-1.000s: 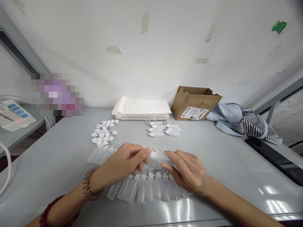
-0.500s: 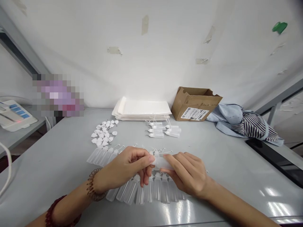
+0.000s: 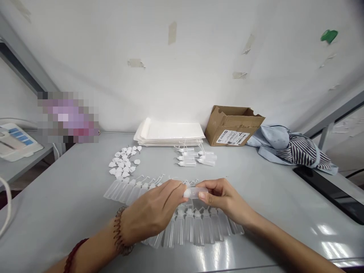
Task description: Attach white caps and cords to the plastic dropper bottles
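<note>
Just above the table, my right hand (image 3: 226, 197) pinches a small translucent squeeze bottle (image 3: 196, 192) by its body, thumb in front. The bottle lies nearly level, its top toward the left. My left hand (image 3: 155, 208), back facing up, has its fingers closed round the white top (image 3: 187, 193) of that bottle; the fingertips are partly hidden. Below the hands lies a front row of similar bottles (image 3: 190, 227) with thin white strap ends. Another row of bottles (image 3: 121, 189) runs behind my left hand, partly covered by it.
White needle-tipped caps (image 3: 121, 163) lie piled at the back left. Several bottles with needle tips (image 3: 187, 163) lie at the back middle, before stacked white envelopes (image 3: 173, 131). To the right are a cardboard box (image 3: 234, 125), folded cloth (image 3: 295, 148) and a black phone-like slab (image 3: 330, 193).
My left hand has rolled over at the bottle's top, its back now upward. My right hand has shifted its grip, the thumb now in front. More of the held bottle and the front row shows.
</note>
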`<state>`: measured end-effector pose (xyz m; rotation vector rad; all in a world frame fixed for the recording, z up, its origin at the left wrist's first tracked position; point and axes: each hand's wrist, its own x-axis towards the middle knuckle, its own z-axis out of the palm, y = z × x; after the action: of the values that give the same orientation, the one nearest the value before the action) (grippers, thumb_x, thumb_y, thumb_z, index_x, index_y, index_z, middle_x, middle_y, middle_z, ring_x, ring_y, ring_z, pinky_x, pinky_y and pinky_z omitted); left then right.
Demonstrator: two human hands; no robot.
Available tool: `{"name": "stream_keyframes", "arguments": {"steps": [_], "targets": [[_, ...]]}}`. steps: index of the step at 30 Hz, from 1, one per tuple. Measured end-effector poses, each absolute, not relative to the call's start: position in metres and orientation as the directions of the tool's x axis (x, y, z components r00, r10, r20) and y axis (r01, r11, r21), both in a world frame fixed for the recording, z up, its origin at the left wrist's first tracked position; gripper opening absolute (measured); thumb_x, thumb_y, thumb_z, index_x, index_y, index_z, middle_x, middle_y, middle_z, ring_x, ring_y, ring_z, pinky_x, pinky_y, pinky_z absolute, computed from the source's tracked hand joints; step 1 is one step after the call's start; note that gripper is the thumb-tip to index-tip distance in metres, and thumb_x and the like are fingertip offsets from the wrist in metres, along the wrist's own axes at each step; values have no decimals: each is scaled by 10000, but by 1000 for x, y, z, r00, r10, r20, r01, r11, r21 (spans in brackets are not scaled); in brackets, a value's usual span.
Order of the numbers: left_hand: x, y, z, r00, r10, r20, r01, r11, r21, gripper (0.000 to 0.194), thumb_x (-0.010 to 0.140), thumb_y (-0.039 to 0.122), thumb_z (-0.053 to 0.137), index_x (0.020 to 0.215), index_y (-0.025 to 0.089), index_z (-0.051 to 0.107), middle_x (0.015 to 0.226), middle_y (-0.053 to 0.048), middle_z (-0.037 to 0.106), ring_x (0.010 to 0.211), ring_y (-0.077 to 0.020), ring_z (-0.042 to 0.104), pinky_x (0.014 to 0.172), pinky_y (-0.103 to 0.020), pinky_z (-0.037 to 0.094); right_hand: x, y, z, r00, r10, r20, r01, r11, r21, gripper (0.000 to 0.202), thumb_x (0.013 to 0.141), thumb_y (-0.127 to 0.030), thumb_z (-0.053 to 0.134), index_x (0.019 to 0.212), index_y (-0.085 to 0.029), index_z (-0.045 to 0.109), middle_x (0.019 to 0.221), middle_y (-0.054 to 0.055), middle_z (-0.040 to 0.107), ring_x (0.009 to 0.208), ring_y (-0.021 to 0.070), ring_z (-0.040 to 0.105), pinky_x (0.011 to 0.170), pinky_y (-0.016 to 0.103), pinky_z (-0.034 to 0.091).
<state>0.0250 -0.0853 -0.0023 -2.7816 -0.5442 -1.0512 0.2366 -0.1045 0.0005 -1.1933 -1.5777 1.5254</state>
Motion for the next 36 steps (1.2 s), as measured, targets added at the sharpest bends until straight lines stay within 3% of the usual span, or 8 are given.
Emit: {"name": "stream_keyframes", "arguments": {"steps": [3,5,9,12,15,19,25,36], "targets": [[24,-83,-3,697,198,689,352,-932,-89,98,912,81,466,990,73,524,804,-92,633,786,-201,614,659,-311,539,236,-103,0,-426,884,-191,110,-159,-981,385,779,-497,617,804,-117,668,572,-30,446,506,69,344,487,223,255],[22,-81,-6,691,273,669,343,-939,29,124,918,86,461,1027,82,522,859,-92,632,813,-187,603,692,-303,537,235,-103,2,-419,891,-175,163,-116,-980,384,787,-500,610,814,-122,674,564,-35,442,500,68,339,478,218,259],[20,-76,-11,682,461,568,346,-887,306,130,942,124,442,1041,138,525,906,-57,618,817,-148,577,717,-276,507,236,-104,5,-375,925,58,432,230,-872,289,846,-429,579,860,-163,692,684,5,566,605,105,458,562,237,370],[21,-75,-10,687,503,524,365,-863,350,142,947,172,449,1058,147,534,954,-61,625,882,-157,574,765,-286,497,241,-102,4,-392,888,242,502,427,-752,208,861,-357,585,932,-187,682,799,31,638,687,130,544,608,253,438],[19,-70,-8,663,566,491,441,-824,355,183,945,229,459,1083,150,549,1009,-74,634,944,-182,561,811,-318,492,252,-94,1,-354,862,362,549,505,-666,176,874,-309,575,950,-181,669,854,53,662,740,150,587,623,269,477],[2,-52,-8,494,692,526,618,-705,347,195,934,243,442,990,137,597,932,-80,663,922,-204,568,824,-350,478,272,-74,-10,-197,866,460,722,445,-529,210,869,-335,574,949,-166,669,854,65,658,692,156,584,572,279,486],[-28,-25,1,203,900,385,848,-358,390,224,889,302,448,858,193,642,892,-44,699,899,-235,590,742,-331,456,288,-56,-32,-147,918,369,878,293,-378,252,853,-334,578,983,-154,697,915,93,635,823,218,602,639,330,498],[-41,-13,5,42,969,245,920,-133,368,322,847,396,424,883,204,679,920,-37,714,837,-247,617,802,-338,444,301,-47,-36,-226,920,319,885,331,-328,213,825,-289,600,971,-148,666,916,102,649,887,251,599,777,387,488]]}}
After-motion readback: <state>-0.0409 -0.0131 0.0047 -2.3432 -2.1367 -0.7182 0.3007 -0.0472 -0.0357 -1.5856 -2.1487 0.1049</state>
